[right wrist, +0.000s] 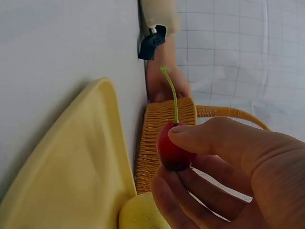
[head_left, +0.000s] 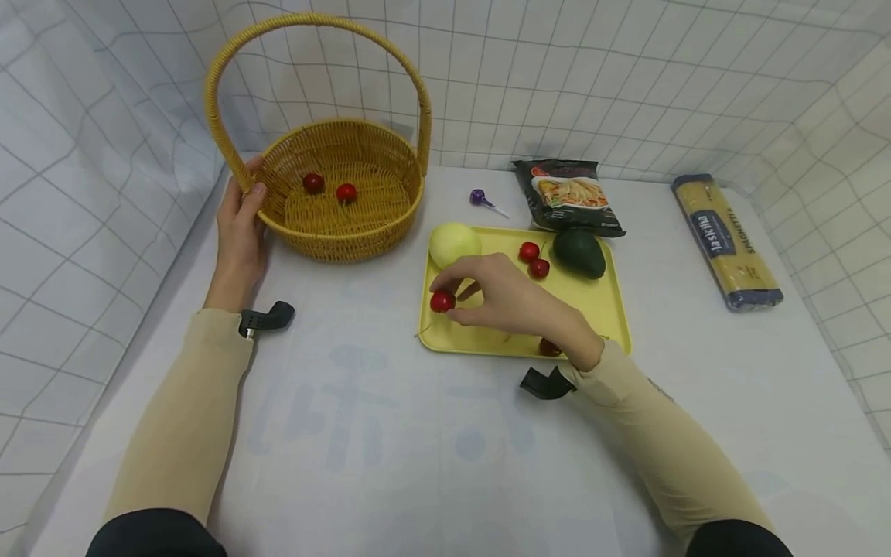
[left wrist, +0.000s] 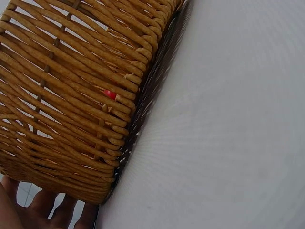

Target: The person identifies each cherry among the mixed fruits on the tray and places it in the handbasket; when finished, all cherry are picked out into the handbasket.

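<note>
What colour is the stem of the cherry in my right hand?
Light green stem, clearest in the right wrist view.

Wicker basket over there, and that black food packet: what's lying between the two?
A purple lollipop lies between the wicker basket and the black food packet, as the head view shows.

A purple-wrapped, white-sticked lollipop (head_left: 477,197) lies near a glossy black plastic noodle packet (head_left: 569,195), and there, far right, a long yellow-and-blue spaghetti pack (head_left: 727,243) lies slanted!
</note>
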Motion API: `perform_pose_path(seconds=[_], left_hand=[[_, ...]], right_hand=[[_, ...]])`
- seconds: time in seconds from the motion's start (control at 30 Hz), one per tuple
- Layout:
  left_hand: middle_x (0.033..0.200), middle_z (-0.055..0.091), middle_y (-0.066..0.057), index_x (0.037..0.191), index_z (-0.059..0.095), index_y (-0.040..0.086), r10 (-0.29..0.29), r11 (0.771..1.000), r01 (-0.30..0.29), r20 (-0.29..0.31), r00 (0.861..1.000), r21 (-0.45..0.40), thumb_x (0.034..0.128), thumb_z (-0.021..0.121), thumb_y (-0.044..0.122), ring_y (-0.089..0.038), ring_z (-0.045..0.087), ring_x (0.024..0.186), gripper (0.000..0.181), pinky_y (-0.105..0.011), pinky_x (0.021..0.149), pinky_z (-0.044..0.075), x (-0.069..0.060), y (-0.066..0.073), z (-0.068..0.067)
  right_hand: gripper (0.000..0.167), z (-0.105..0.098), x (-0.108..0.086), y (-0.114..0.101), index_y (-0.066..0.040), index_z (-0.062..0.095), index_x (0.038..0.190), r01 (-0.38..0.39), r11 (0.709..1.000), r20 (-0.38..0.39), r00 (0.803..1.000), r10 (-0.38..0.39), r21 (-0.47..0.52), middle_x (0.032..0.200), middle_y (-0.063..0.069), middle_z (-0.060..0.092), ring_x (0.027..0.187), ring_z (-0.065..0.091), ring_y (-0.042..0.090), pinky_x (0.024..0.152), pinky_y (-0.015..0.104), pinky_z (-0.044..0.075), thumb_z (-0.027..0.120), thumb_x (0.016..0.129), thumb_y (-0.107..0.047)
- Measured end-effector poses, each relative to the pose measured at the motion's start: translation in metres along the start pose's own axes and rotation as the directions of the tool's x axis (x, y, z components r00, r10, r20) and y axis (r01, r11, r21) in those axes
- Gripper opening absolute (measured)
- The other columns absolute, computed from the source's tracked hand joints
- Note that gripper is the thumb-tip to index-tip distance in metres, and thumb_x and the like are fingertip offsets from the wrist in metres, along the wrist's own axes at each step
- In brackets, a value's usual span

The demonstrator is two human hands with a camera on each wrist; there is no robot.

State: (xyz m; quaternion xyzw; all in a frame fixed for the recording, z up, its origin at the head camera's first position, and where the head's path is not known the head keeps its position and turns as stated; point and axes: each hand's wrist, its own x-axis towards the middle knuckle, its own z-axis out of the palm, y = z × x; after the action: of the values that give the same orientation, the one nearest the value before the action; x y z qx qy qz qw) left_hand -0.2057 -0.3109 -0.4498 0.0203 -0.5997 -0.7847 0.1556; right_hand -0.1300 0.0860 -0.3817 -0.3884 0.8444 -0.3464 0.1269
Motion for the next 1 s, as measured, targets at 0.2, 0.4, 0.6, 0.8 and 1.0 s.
perform_pose_path(seconds=[0.2,0.4,0.6,0.8,1.0], left_hand=[[0.159,0.048,-0.004,0.151,0.057,0.020,0.004,1.000,-0.004,-0.001,1.000,0.006,0.1082,0.057,0.019,-0.021,0.043,0.145,0.043,-0.029,0.117,0.034,0.000,-0.001,-0.002],[0.160,0.047,-0.005,0.152,0.056,0.020,0.002,1.000,-0.002,0.003,1.000,-0.002,0.1080,0.057,0.017,-0.021,0.042,0.146,0.044,-0.029,0.117,0.034,0.001,-0.002,-0.002],[0.160,0.046,-0.004,0.152,0.056,0.020,-0.001,1.000,0.001,0.004,1.000,-0.002,0.1083,0.057,0.018,-0.021,0.042,0.147,0.044,-0.029,0.119,0.033,0.003,-0.001,-0.002],[0.159,0.048,-0.003,0.151,0.057,0.022,-0.010,1.000,0.010,-0.005,1.000,-0.017,0.1086,0.057,0.018,-0.021,0.043,0.146,0.042,-0.031,0.120,0.032,0.001,0.000,-0.004],[0.157,0.050,-0.003,0.149,0.059,0.021,-0.004,0.999,0.003,-0.012,1.000,-0.032,0.1073,0.060,0.018,-0.021,0.044,0.144,0.042,-0.030,0.116,0.036,0.004,-0.004,-0.002]], right_hand=[[0.031,-0.012,0.020,-0.005,-0.009,0.075,0.122,0.036,0.999,-0.089,0.995,-0.037,-0.008,0.112,0.000,0.075,0.105,0.068,0.012,0.092,0.031,0.058,0.080,0.091,-0.012],[0.029,-0.017,0.043,-0.007,-0.007,0.075,0.119,0.029,0.999,-0.199,0.979,-0.032,-0.015,0.109,0.002,0.076,0.103,0.069,0.012,0.092,0.032,0.059,0.078,0.091,-0.008],[0.028,-0.016,0.070,-0.010,-0.004,0.074,0.121,0.007,0.999,-0.262,0.965,-0.017,-0.040,0.112,0.006,0.075,0.103,0.069,0.015,0.091,0.033,0.060,0.075,0.093,-0.008],[0.031,-0.015,0.093,-0.015,-0.002,0.072,0.125,0.005,1.000,-0.288,0.958,-0.009,-0.015,0.117,0.007,0.073,0.106,0.067,0.016,0.090,0.030,0.059,0.074,0.095,-0.009],[0.032,-0.011,0.106,-0.015,-0.003,0.072,0.127,-0.026,1.000,-0.325,0.946,0.019,-0.017,0.119,0.008,0.074,0.108,0.068,0.017,0.090,0.031,0.059,0.075,0.096,-0.012]])
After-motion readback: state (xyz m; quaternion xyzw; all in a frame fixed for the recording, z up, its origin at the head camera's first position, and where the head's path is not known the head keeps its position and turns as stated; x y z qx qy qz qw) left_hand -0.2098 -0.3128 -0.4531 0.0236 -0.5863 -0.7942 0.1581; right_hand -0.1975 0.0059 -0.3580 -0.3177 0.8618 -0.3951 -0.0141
